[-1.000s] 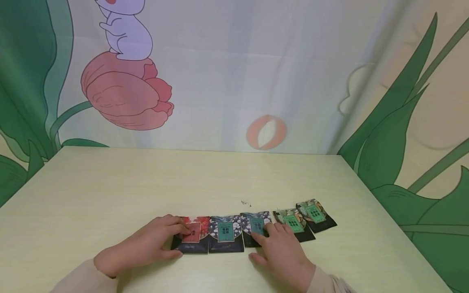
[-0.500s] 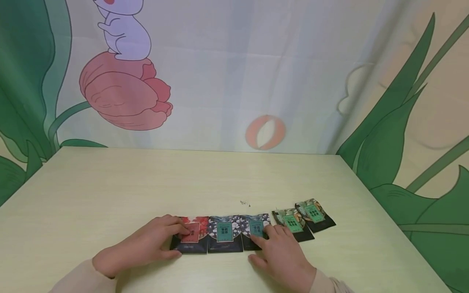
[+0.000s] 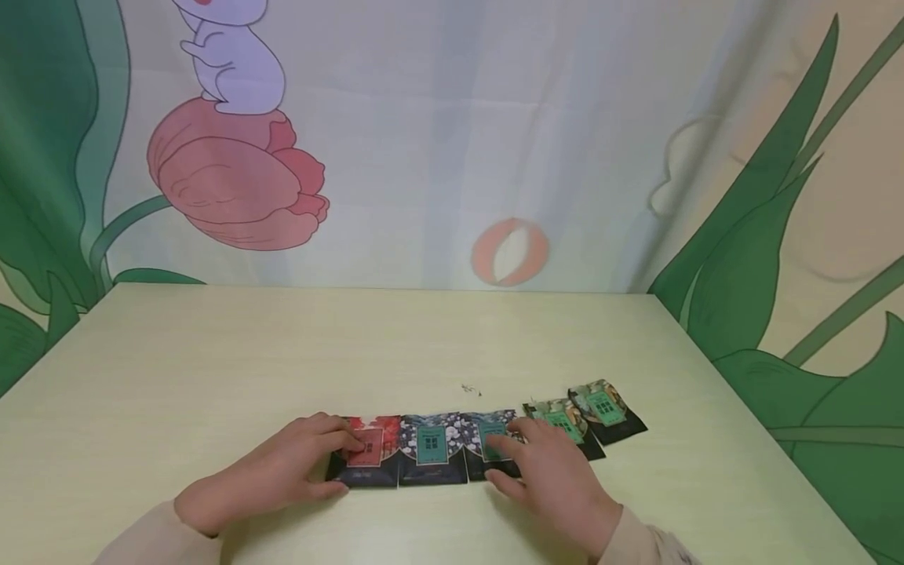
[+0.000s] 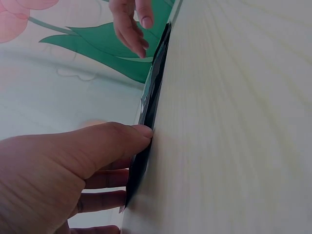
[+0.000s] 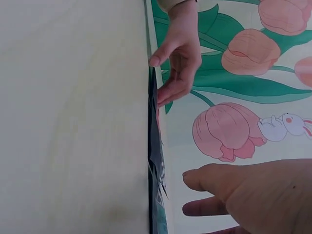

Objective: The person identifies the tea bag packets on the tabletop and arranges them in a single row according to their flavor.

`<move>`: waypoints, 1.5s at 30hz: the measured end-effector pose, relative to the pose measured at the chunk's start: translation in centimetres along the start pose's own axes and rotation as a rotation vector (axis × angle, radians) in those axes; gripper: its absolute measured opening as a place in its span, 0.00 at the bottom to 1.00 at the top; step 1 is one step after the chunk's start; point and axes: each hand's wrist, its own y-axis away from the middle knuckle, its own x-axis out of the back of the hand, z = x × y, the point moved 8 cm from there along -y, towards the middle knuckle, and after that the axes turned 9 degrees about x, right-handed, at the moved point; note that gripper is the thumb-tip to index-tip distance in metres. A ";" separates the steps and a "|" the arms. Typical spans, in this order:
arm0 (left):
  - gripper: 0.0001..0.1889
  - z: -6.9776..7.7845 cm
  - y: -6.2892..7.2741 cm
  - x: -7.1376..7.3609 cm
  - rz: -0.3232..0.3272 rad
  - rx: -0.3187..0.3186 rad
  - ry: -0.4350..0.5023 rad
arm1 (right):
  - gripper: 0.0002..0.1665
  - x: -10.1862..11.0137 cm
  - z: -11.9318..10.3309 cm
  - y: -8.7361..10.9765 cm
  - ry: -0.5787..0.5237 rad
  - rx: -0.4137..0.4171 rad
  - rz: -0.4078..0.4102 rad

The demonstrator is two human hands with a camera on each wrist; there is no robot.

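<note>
In the head view, a red-labelled sachet [image 3: 366,455] lies at the left end of a row of flat dark sachets. My left hand [image 3: 293,463] rests on it, index finger on the label and thumb at the near left corner; the left wrist view shows the thumb [image 4: 139,134] touching its edge. Beside it lies a blue-labelled sachet [image 3: 432,449], then a second blue-labelled sachet [image 3: 478,469] partly covered by my right hand [image 3: 558,479]. In the right wrist view, the right hand's fingers [image 5: 209,178] are spread and stand apart from the sachets.
Two green-labelled sachets, one nearer [image 3: 565,424] and one farther [image 3: 607,412], lie tilted and overlapping at the right end. Small dark crumbs [image 3: 471,389] lie behind the row on the pale table [image 3: 318,337]. A printed curtain [image 3: 395,157] hangs behind.
The second blue-labelled sachet was shifted slightly nearer and straightened against its neighbour. My right hand then rose a little off it. The left hand stayed on the red-labelled sachet.
</note>
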 end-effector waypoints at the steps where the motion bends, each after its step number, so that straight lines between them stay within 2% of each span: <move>1: 0.21 0.0 0.0 0.0 0.001 -0.002 0.000 | 0.21 0.2 0.1 0.0 0.006 0.009 0.008; 6: 0.20 -0.1 0.0 0.0 -0.001 0.014 0.006 | 0.23 1.1 0.8 -0.2 0.010 0.025 0.024; 12: 0.21 -0.1 -0.1 0.0 -0.011 0.029 0.012 | 0.27 1.5 2.5 0.0 -0.014 0.011 0.002; 21: 0.21 -0.2 -0.2 -0.2 -0.020 0.041 0.016 | 0.32 0.2 6.7 0.6 -0.139 -0.053 -0.108; 25: 0.21 -0.2 -0.2 -0.2 -0.020 0.038 0.013 | 0.34 0.0 7.8 0.9 -0.177 -0.051 -0.146; 29: 0.21 -0.2 -0.2 -0.2 -0.013 0.036 0.011 | 0.36 -0.1 8.5 1.1 -0.183 -0.047 -0.191; 36: 0.21 -0.4 -0.2 -0.2 -0.017 0.048 0.016 | 0.38 -0.9 9.5 1.5 -0.203 -0.091 -0.273; 45: 0.22 -0.4 -0.2 -0.3 -0.028 0.058 0.022 | 0.36 -1.3 9.8 1.6 -0.199 -0.102 -0.310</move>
